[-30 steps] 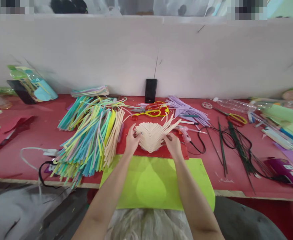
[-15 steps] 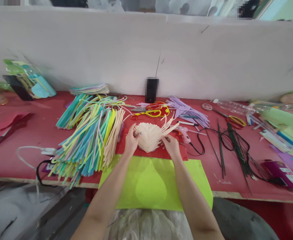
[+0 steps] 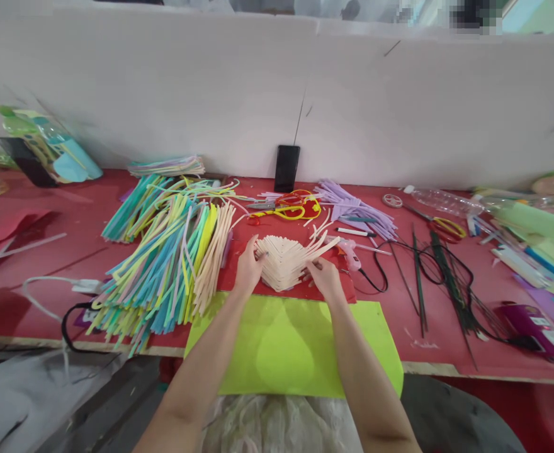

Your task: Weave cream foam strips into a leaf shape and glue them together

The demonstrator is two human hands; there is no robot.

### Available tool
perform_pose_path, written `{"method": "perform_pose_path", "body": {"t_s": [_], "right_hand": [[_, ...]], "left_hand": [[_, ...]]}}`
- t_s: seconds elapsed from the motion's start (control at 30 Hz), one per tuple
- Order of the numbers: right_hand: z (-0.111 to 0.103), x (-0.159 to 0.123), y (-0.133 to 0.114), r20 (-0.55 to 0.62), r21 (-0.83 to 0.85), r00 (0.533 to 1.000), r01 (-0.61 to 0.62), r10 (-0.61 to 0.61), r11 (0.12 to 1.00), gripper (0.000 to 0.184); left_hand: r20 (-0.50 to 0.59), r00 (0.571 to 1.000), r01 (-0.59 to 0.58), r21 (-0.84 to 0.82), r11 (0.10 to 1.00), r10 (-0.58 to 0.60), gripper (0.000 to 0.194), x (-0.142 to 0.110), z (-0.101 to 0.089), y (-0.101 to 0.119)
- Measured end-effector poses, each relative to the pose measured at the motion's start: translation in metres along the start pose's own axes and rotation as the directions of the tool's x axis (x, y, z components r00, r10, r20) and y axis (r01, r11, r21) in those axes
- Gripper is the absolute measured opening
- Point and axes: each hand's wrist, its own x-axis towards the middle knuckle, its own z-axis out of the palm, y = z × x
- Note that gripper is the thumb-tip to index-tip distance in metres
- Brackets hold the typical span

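A cream woven piece of folded strips (image 3: 281, 261), shaped like a rounded leaf, is held low over a red sheet (image 3: 347, 290). My left hand (image 3: 249, 267) grips its left edge, thumb in front. At its right edge, my right hand (image 3: 323, 275) pinches the weave where loose cream strip ends (image 3: 323, 244) fan out to the upper right. The fingertips of both hands are partly hidden by the piece. Below my wrists lies a bright yellow-green sheet (image 3: 286, 352) at the table's front edge.
Left lies a big heap of coloured strips (image 3: 163, 270). Behind the weave are yellow-handled scissors (image 3: 291, 212), purple strips (image 3: 357, 207) and an upright phone (image 3: 287, 168). To the right are a pink glue gun (image 3: 351, 255), its black cable, green wires (image 3: 449, 283) and another pair of scissors (image 3: 447, 228).
Both hands keep their hold on the woven piece, which tilts slightly and sits a touch lower. At the far left, a pale thin strip now shows above the table.
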Motion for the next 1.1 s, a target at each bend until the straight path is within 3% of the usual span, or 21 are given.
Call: {"method": "perform_pose_path", "body": {"t_s": [0.53, 0.87, 1.0, 1.1], "right_hand": [[-0.001, 0.000, -0.001, 0.073, 0.037, 0.997, -0.016, 0.013, 0.999, 0.015], [0.000, -0.004, -0.004, 0.075, -0.070, 0.997, 0.008, -0.002, 0.998, 0.024], [-0.008, -0.005, -0.006, -0.006, -0.198, 0.999, 0.033, -0.035, 0.980, 0.033], [-0.026, -0.001, -0.009, -0.189, -0.307, 0.975, 0.055, -0.117, 0.950, 0.031]], "left_hand": [[-0.026, 0.999, -0.028, 0.096, 0.995, 0.030, 0.059, -0.004, -0.002, 0.002], [-0.042, 0.996, -0.067, 0.150, 0.986, 0.074, 0.056, -0.006, -0.003, -0.002], [-0.065, 0.993, -0.088, 0.213, 0.973, 0.103, 0.050, -0.008, -0.006, 0.000], [-0.059, 0.977, -0.178, 0.288, 0.941, 0.204, 0.048, -0.010, -0.006, 0.006]]}}
